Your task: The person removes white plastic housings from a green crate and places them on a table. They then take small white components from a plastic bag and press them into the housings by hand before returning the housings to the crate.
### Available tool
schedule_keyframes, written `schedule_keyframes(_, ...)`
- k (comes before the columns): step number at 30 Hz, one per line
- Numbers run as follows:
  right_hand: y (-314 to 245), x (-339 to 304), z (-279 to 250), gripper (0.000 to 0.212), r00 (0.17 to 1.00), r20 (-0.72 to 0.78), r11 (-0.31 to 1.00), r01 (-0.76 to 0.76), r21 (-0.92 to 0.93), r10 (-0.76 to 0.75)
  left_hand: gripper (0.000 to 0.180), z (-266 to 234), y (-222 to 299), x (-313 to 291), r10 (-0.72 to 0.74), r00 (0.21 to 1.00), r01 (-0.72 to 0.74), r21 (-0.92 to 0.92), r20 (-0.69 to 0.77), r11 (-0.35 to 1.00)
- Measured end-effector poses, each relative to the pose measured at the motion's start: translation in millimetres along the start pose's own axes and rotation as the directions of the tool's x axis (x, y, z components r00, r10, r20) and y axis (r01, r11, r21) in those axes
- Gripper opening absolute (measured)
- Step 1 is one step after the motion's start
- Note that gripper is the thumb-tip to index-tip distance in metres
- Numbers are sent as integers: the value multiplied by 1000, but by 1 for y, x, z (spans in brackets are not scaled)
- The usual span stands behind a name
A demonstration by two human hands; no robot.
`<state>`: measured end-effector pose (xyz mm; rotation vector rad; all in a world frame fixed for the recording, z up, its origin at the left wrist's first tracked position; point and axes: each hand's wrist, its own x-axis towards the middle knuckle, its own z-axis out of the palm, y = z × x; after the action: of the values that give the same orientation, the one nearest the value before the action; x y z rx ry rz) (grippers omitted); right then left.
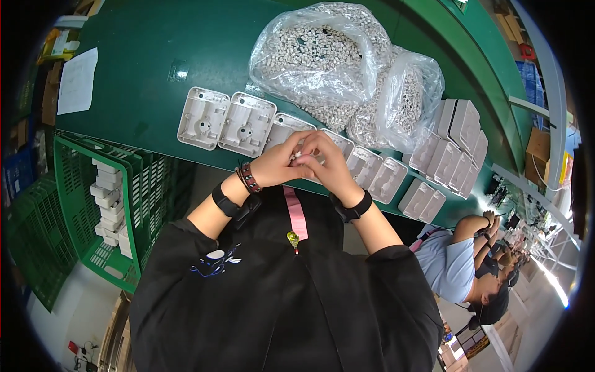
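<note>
My left hand (274,165) and my right hand (330,166) meet over the near edge of the green table, fingertips together. Between them they pinch small whitish parts (296,156), too small and too covered to name more exactly. Beneath and beside the hands runs a row of light grey plastic housings, open side up. Two of these, one housing (204,119) and its neighbour (247,126), lie fully visible left of my hands. Another housing (284,129) is partly hidden by my left hand. Right of my hands sit a further housing (363,165) and an end one (388,180).
Clear plastic bags (313,56) full of small whitish parts lie beyond the row, with a smaller bag (409,93) beside them. Stacked grey housings (455,158) stand at right. A green crate (127,211) holding housings is at left, near a paper sheet (77,80). A co-worker (455,260) sits at right.
</note>
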<state>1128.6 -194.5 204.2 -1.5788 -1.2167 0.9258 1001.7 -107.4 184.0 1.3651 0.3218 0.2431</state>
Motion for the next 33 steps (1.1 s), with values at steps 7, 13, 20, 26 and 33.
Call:
schedule_keyframes(7, -7, -1, -2, 15, 999, 47, 968, 18, -251, -6, 15, -24, -1, -10, -292, 950, 300, -72, 108, 951)
schedule_keyframes(13, -11, 13, 16, 16, 997, 73, 972, 45, -229, -29, 16, -35, -5, -18, -338, 941, 336, -178, 19, 925)
schedule_keyframes(20, -2, 33, 28, 16, 998, 40, 989, 48, -142, -43, 13, -58, -24, -25, -166, 969, 189, 121, -182, 974)
schedule_keyframes(26, 32, 74, 15, 7, 904, 321, 663, 426, -615, -282, 21, -71, -17, -29, -182, 903, 409, 644, -390, 647)
schedule_keyframes(33, 46, 104, 30, 8, 802, 562, 428, 588, -686, -202, 26, -74, -19, -31, -142, 906, 413, 762, -398, 499)
